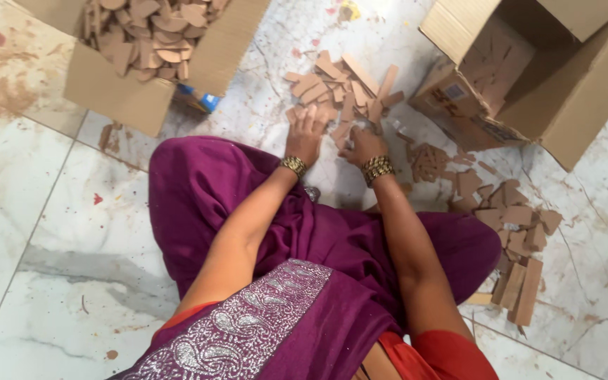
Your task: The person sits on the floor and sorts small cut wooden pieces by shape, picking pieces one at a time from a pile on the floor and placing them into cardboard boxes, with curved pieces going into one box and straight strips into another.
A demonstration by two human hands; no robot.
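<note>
**woodchip_fan:** So the person's sitting on a white marble-look tiled floor (58,232) in purple clothes, both hands down in a loose heap of flat tan wooden offcuts, strips and small slabs (343,88), right in front of the knees. Left hand (305,134) lies on the near edge of the heap with fingers stretched forward and slightly spread, palm down on the pieces. Right hand (362,146) is curled, fingertips tucked in against a piece at the heap's near edge, but I can't tell if it's truly pinched on one or just nudging it.

**sawdust_sam:** How do you reckon those bits handle?

**woodchip_fan:** My guess: light, stiff, thin, dry, not slippery. Thin strips could snap if bent, and cut edges may splinter. I'd take them by the long edges, thumb on one side and fingers on the other, or slide a few flat under the palm.

**sawdust_sam:** What else is around?

**woodchip_fan:** An open brown cardboard box full of rounded tan wooden cutouts (146,42) to the upper left, well apart from the hands. A second open brown cardboard box tipped on its side (564,98) to the upper right. A second scatter of flat tan pieces and longer strips (515,239) lies beside the right knee. Gold bangles on both wrists.
</note>
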